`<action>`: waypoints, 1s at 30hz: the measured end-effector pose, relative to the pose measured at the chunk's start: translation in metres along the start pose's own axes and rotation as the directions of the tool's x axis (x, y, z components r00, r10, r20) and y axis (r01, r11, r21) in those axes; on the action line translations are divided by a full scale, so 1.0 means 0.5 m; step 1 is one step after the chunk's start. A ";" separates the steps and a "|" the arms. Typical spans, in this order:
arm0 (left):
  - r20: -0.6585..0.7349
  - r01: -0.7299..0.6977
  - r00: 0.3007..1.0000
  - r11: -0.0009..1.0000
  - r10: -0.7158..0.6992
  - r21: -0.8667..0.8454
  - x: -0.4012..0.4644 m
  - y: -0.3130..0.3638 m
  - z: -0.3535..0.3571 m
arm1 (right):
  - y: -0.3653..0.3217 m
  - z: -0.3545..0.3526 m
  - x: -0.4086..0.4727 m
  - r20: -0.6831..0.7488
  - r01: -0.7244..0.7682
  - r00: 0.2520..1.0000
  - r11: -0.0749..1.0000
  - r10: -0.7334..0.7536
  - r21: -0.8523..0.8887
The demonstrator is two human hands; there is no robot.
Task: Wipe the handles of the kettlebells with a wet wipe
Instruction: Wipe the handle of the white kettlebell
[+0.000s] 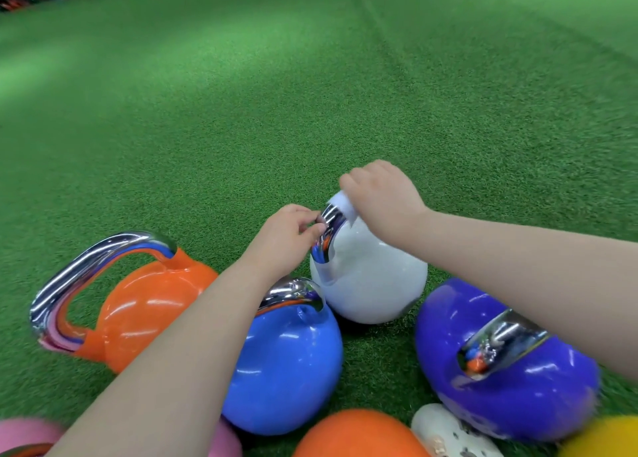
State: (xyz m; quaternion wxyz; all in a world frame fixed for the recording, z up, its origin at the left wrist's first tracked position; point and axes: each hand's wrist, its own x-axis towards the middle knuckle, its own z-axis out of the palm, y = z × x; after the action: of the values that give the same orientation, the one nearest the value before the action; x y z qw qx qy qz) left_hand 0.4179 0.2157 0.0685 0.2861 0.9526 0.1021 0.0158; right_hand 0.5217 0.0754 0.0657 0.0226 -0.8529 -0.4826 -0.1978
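Right hand (379, 197): grip clenched around a folded white wet wipe (343, 208), which it presses over the top of the chrome handle (328, 228) of the white round kettlebell (369, 280). The wipe shows below the knuckles, wrapped against the metal. The forearm comes in from the right edge, crossing above the purple kettlebell.

Left hand (286, 239): fingers curled, fingertips pinching the near side of the same chrome handle, just below the wipe. Its forearm runs up from the lower left, passing over the blue kettlebell.

The white kettlebell stands on the green artificial turf floor (310, 94), handle uppermost, at the far side of a cluster of kettlebells.

Just beside it, nearer the camera: a glossy blue kettlebell (286, 363), its chrome handle partly hidden under the left forearm; it appears to touch the white one, though the contact point is not clear.

To the right: a glossy purple kettlebell (511, 380), tilted, chrome handle facing the camera.

To the left: an orange kettlebell (152, 308) lying tipped, its long chrome handle pointing left.

Bottom edge: part of a second orange ball shape (359, 436), a pink kettlebell (27, 436) at the lower left corner, a yellow rounded shape (604, 439) at the lower right, and a white perforated clog shoe (452, 436) between orange and purple.

Far top left: dark, blurred gear along the turf edge, too indistinct to identify.
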 end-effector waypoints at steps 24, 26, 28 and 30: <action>0.009 0.014 1.000 0.998 -0.013 -0.059 -0.011 0.005 -0.003 | 0.080 0.077 0.019 0.583 -0.889 0.458 0.331 0.671 0.318; 0.015 0.001 1.000 0.998 0.000 -0.058 -0.011 0.006 -0.002 | 0.079 0.089 0.021 0.622 -0.913 0.405 0.256 0.670 0.319; 0.024 -0.005 1.000 0.999 0.006 -0.049 -0.011 0.008 -0.002 | 0.080 0.105 0.019 0.618 -0.901 0.383 0.131 0.686 0.413; 0.034 -0.008 0.999 0.999 0.010 -0.051 -0.012 0.008 -0.002 | 0.078 0.119 0.015 0.625 -0.890 0.356 0.048 0.695 0.453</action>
State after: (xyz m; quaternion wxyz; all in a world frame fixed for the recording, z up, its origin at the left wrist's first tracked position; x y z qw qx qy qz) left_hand 0.4127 0.2116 0.0718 0.3120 0.9456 0.0924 0.0036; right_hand 0.5765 0.0743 0.0198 0.4178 -0.8912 0.0450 0.1706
